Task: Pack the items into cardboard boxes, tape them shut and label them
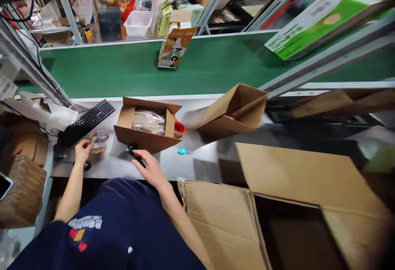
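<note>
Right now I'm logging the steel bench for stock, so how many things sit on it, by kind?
Open cardboard boxes: 2
Keyboard: 1
Small labelled packet: 1
Black handheld device: 1
Small blue disc: 1
Total: 6

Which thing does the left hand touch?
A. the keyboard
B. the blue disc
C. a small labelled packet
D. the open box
C: the left hand has its fingers on the small labelled packet, beside the keyboard and apart from the open box.
</note>
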Motion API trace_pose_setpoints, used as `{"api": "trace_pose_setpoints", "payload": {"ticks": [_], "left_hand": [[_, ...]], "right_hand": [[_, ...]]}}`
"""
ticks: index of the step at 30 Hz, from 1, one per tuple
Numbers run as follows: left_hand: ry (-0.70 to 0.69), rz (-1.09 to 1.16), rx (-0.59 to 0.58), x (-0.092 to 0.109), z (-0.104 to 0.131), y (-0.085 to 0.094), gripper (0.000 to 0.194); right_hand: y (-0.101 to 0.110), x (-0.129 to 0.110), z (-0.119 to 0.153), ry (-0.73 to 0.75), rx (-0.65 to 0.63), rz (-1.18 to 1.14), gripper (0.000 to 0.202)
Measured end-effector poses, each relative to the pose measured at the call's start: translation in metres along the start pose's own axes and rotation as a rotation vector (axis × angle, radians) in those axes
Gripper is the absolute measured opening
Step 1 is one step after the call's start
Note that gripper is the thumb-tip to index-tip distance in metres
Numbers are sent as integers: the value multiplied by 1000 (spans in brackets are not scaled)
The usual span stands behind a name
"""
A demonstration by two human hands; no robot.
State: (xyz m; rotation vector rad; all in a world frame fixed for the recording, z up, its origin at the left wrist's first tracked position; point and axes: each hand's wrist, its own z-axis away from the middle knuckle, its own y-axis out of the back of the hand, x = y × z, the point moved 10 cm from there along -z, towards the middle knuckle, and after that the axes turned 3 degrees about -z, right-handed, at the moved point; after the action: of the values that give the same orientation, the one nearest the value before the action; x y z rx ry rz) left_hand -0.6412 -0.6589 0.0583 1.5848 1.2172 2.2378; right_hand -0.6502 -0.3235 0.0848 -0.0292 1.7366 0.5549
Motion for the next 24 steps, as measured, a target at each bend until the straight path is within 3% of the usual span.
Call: {"api": "trace_pose_setpoints", "payload": {"ticks": [1, 3, 4, 6, 8, 11, 12, 13, 14, 16, 19, 21, 24], "left_hand": [[-81, 43, 22, 21, 13, 13, 25], [-392, 179, -15, 84, 44, 25, 24], [-540, 230, -84, 119, 61, 21, 22], [-764, 286, -250, 183, 85, 2, 15], [-854, 258, -341, 229, 84, -25, 19], [-872, -8, -340, 259, 55, -68, 46], [-888, -144, -354, 259, 48, -83, 48], [-913, -286, -382, 254, 45, -99, 45], [-941, -415, -408, 245, 45, -112, 38], [-995, -573, -393, 226, 52, -126, 24], [-1072, -578, -185, 210, 70, -117, 27], [-1098, -517, -93, 204, 79, -111, 27], [-1063, -442, -104, 196, 78, -114, 25]], "right_hand": [[16, -25, -5, 77, 11, 31, 44], [46, -68, -19, 205, 29, 112, 61], [58, -84, -26, 254, 2, 146, 64], [75, -102, -41, 306, -131, 197, 50], [105, -103, -55, 298, -163, 245, 33], [188, -90, -73, 201, 208, 319, 23], [207, -84, -76, 171, 303, 338, 23], [215, -77, -81, 145, 313, 361, 24], [210, -70, -89, 121, 239, 392, 25], [174, -52, -102, 65, -55, 481, 26], [115, -25, -108, -48, -438, 635, 32], [87, -17, -109, -80, -576, 706, 34], [58, -21, -119, -31, -622, 685, 30]]}}
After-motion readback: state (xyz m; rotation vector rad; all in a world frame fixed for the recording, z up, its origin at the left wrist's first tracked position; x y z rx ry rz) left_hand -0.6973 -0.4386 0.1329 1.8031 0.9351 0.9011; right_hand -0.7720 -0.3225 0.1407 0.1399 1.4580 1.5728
